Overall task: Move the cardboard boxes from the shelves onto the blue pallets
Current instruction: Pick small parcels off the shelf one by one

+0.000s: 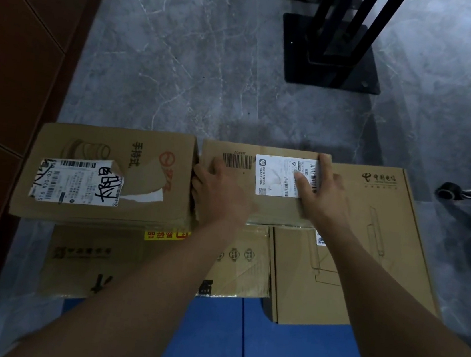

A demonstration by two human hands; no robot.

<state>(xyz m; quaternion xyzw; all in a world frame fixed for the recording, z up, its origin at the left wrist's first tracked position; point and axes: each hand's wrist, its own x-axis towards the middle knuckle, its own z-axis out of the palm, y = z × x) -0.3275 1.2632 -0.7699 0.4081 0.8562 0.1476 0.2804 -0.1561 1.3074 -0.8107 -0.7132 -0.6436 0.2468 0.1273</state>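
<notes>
Closest to you, both bare forearms reach forward over the blue pallet [213,340], which shows as a smooth blue surface with a seam down it. On the pallet sits the lower layer: a plain brown box [82,263] on the left and a taped box [247,263] in the centre. A broad flat box [377,227] printed with a line drawing spreads out to the right.

Now the top layer. The middle box [275,210], under your hands, is brown cardboard with a printed barcode and a white shipping label [276,177]. It rests on the stack, with its right side touching the flat box. Just beside it on the left lies a box with a torn label [105,155] and black handwriting.

Your left hand [221,188] grips the middle box's left edge, its fingers curled down into the gap beside the torn-label box. Your right hand [321,189] lies on the box's right side. Its thumb is on the label and its forefinger stretches straight to the far corner. The other fingers are hidden, so whether it is clasping the edge cannot be told.

Beyond the stack there is grey marbled floor [183,66], with a black stand [331,56] further off. Chair castors [448,190] show at the right and a brown wooden panel [10,59] at the left.
</notes>
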